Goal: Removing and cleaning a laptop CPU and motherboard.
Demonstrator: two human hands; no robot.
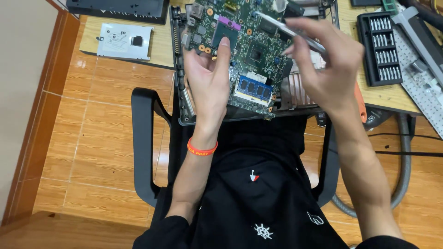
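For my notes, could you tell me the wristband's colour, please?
Orange rubber wristband on the left hand, clearest in the head view.

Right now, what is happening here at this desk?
A seated person works on a green circuit board lying in an opened laptop shell at the desk edge. The left hand rests on the board, one finger on the square chip socket. The right hand holds a slim silver tool above it. A screwdriver bit case lies to the right.

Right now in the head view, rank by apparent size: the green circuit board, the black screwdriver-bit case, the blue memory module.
1. Green circuit board, largest though partly hidden by the hands.
2. Black screwdriver-bit case.
3. Blue memory module, smallest.
All lie at similar distance, so the order is firm.
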